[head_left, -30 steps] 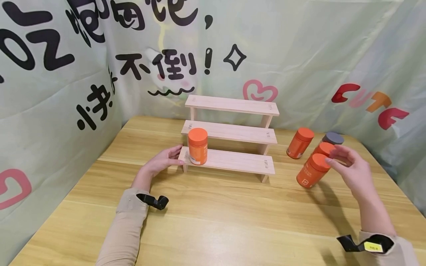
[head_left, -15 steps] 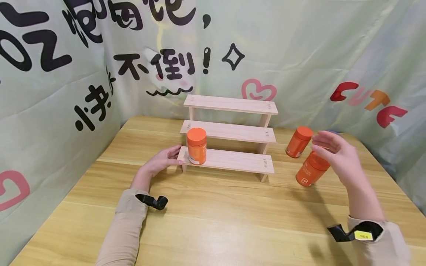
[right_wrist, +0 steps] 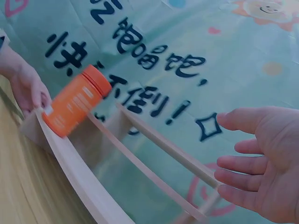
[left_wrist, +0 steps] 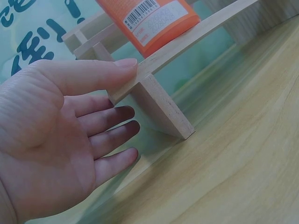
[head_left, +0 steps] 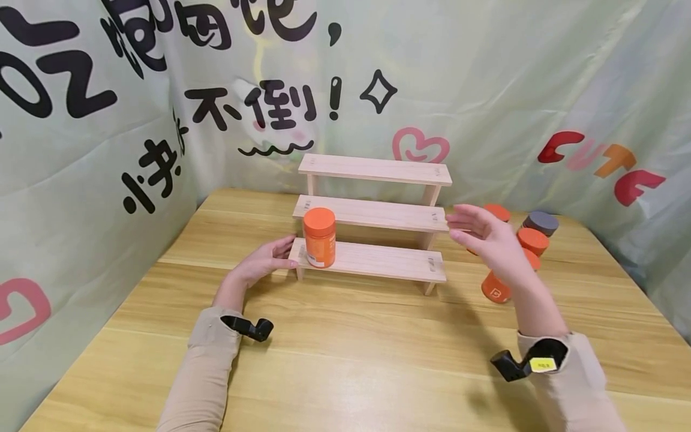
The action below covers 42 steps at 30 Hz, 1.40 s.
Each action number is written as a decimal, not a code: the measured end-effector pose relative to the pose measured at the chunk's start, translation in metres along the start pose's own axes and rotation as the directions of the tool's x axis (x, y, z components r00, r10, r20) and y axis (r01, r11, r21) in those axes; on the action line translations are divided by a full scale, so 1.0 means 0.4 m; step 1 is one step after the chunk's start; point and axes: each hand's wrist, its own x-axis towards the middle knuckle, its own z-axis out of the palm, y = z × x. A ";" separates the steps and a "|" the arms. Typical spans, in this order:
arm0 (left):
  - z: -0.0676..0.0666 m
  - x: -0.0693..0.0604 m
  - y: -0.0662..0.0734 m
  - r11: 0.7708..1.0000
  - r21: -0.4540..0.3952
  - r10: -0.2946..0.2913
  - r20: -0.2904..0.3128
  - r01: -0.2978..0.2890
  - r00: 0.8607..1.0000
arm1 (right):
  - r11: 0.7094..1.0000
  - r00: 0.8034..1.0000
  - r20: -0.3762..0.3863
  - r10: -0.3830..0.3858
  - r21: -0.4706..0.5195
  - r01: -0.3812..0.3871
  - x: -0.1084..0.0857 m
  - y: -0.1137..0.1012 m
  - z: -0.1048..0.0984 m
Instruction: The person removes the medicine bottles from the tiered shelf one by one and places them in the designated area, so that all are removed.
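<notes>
A three-tier wooden display shelf (head_left: pixel 378 259) stands on the table. On the left of its lowest step sits an upright orange bottle with an orange lid (head_left: pixel 320 238). My left hand (head_left: pixel 264 263) holds the left end of that step; the thumb lies on the board's top (left_wrist: pixel 124 83) and the index fingertip is partly hidden behind its edge. My right hand (head_left: pixel 486 240), fingers loosely extended and holding nothing, hovers by the shelf's right end. In the right wrist view the right hand (right_wrist: pixel 268 163) appears apart from the boards, palm showing.
Right of the shelf, partly behind my right hand and forearm, stand several bottles: orange-lidded ones (head_left: pixel 533 241) and one with a dark grey lid (head_left: pixel 541 223). A printed cloth (head_left: pixel 486 90) hangs behind the wooden table (head_left: pixel 345 354).
My right hand has moved left, away from the group of bottles, to the shelf's right end. The left hand and the bottle on the step stay where they were.
</notes>
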 end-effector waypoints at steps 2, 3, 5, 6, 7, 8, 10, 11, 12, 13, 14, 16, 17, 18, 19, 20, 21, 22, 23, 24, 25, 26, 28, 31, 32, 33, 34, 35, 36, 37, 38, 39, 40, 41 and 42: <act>-0.001 -0.001 0.002 1.000 -0.001 0.007 0.002 -0.007 1.000 | 1.000 1.000 0.019 -0.003 0.025 0.002 0.012 -0.009 0.020; -0.001 -0.001 0.003 1.000 -0.002 0.009 0.002 -0.009 1.000 | 0.999 1.000 0.026 -0.008 0.037 0.007 0.018 -0.014 0.031; -0.001 -0.002 0.005 1.000 -0.002 0.013 0.001 -0.013 1.000 | 0.998 0.999 0.037 -0.016 0.060 0.013 0.030 -0.023 0.053; -0.001 -0.002 0.006 1.000 -0.002 0.015 0.002 -0.015 1.000 | 0.997 0.999 0.046 -0.021 0.071 0.018 0.036 -0.027 0.064; -0.001 -0.003 0.007 1.000 0.000 0.018 0.004 -0.018 1.000 | 0.996 0.998 0.053 -0.026 0.082 0.021 0.042 -0.032 0.075; -0.002 -0.003 0.007 1.000 0.000 0.017 0.002 -0.017 1.000 | 0.995 0.997 0.065 -0.033 0.094 0.027 0.048 -0.037 0.086; -0.002 -0.003 0.007 1.000 0.002 0.011 -0.001 -0.011 1.000 | 0.993 0.995 0.090 -0.045 0.115 0.034 0.059 -0.043 0.108; -0.002 -0.003 0.006 1.000 0.003 0.010 -0.001 -0.010 1.000 | 0.991 0.993 0.103 -0.052 0.128 0.038 0.065 -0.046 0.119; -0.003 -0.003 0.006 1.000 0.004 0.008 -0.002 -0.008 1.000 | 0.989 0.992 0.112 -0.058 0.142 0.042 0.070 -0.049 0.130; -0.003 -0.003 0.004 1.000 0.007 0.010 0.000 -0.010 1.000 | 0.987 0.991 0.118 -0.061 0.156 0.042 0.074 -0.051 0.140; -0.003 -0.003 0.003 1.000 0.006 0.009 0.000 -0.009 1.000 | 0.984 0.990 0.124 -0.067 0.173 0.045 0.078 -0.053 0.150; -0.003 -0.003 0.002 1.000 0.008 0.014 0.006 -0.014 1.000 | 0.980 0.989 0.129 -0.070 0.194 0.044 0.085 -0.056 0.169; -0.003 -0.004 0.002 1.000 0.010 0.016 0.009 -0.016 1.000 | 0.977 0.989 0.130 -0.071 0.207 0.043 0.088 -0.058 0.177; -0.003 -0.004 0.002 1.000 0.010 0.016 0.010 -0.016 1.000 | 0.976 0.989 0.131 -0.071 0.216 0.041 0.092 -0.059 0.186; -0.003 -0.004 0.001 1.000 0.010 0.019 0.013 -0.019 1.000 | 0.974 0.989 0.130 -0.069 0.222 0.038 0.096 -0.061 0.195; -0.003 -0.004 0.001 1.000 0.008 0.017 0.013 -0.017 1.000 | 0.973 0.989 0.131 -0.068 0.227 0.037 0.099 -0.063 0.203; -0.003 -0.004 0.001 1.000 0.007 0.016 0.013 -0.016 1.000 | 0.972 0.989 0.134 -0.067 0.232 0.035 0.102 -0.065 0.212; -0.004 -0.004 0.001 1.000 0.006 0.016 0.012 -0.016 1.000 | 0.971 0.988 0.136 -0.069 0.235 0.035 0.107 -0.067 0.220; -0.004 -0.004 0.000 1.000 0.005 0.017 0.011 -0.017 1.000 | 0.970 0.988 0.138 -0.070 0.239 0.035 0.111 -0.069 0.228; -0.004 -0.003 -0.001 1.000 0.004 0.019 0.011 -0.019 1.000 | 0.970 0.988 0.138 -0.067 0.239 0.032 0.114 -0.070 0.236; -0.005 -0.002 -0.003 1.000 0.003 0.021 0.011 -0.021 1.000 | 0.969 0.988 0.140 -0.068 0.245 0.032 0.118 -0.072 0.244; -0.005 -0.002 -0.002 1.000 0.004 0.022 0.010 -0.022 1.000 | 0.968 0.988 0.143 -0.064 0.249 0.027 0.121 -0.074 0.252; -0.005 -0.001 -0.004 1.000 0.003 0.026 0.011 -0.026 1.000 | 0.965 0.987 0.148 -0.059 0.262 0.018 0.129 -0.076 0.270; -0.005 -0.001 -0.004 1.000 -0.001 0.024 0.009 -0.024 1.000 | 0.958 0.986 0.158 -0.058 0.288 0.010 0.140 -0.080 0.297; -0.005 -0.001 -0.003 1.000 -0.002 0.024 0.008 -0.024 1.000 | 0.957 0.985 0.161 -0.058 0.291 0.008 0.143 -0.082 0.306; -0.006 0.000 -0.003 1.000 -0.003 0.023 0.006 -0.023 1.000 | 0.956 0.985 0.164 -0.057 0.295 0.007 0.147 -0.084 0.315; -0.005 -0.001 -0.003 1.000 -0.004 0.022 0.003 -0.022 1.000 | 0.956 0.984 0.166 -0.059 0.293 0.007 0.150 -0.086 0.324; -0.005 -0.001 -0.002 1.000 -0.002 0.020 0.000 -0.020 1.000 | 0.956 0.984 0.169 -0.061 0.292 0.009 0.152 -0.088 0.332; -0.005 0.000 -0.002 1.000 0.001 0.020 0.000 -0.020 1.000 | 0.958 0.984 0.169 -0.062 0.287 0.011 0.155 -0.089 0.340; -0.004 0.000 -0.002 1.000 0.004 0.020 0.000 -0.020 1.000 | 0.958 0.983 0.170 -0.063 0.288 0.011 0.157 -0.090 0.348; -0.004 0.000 -0.001 1.000 0.005 0.020 0.000 -0.020 1.000 | 0.957 0.984 0.169 -0.061 0.289 0.010 0.159 -0.089 0.355; -0.003 0.000 -0.001 1.000 0.006 0.016 -0.001 -0.016 1.000 | 0.957 0.984 0.169 -0.060 0.288 0.009 0.161 -0.088 0.363; -0.003 0.000 -0.001 1.000 0.008 0.014 0.000 -0.014 1.000 | 0.957 0.984 0.168 -0.061 0.289 0.009 0.163 -0.086 0.369; -0.002 -0.001 0.000 1.000 0.010 0.013 0.001 -0.013 1.000 | 0.956 0.984 0.168 -0.060 0.294 0.008 0.164 -0.084 0.375; -0.001 -0.001 0.000 1.000 0.009 0.014 0.002 -0.014 1.000 | 0.954 0.984 0.167 -0.059 0.298 0.006 0.165 -0.081 0.381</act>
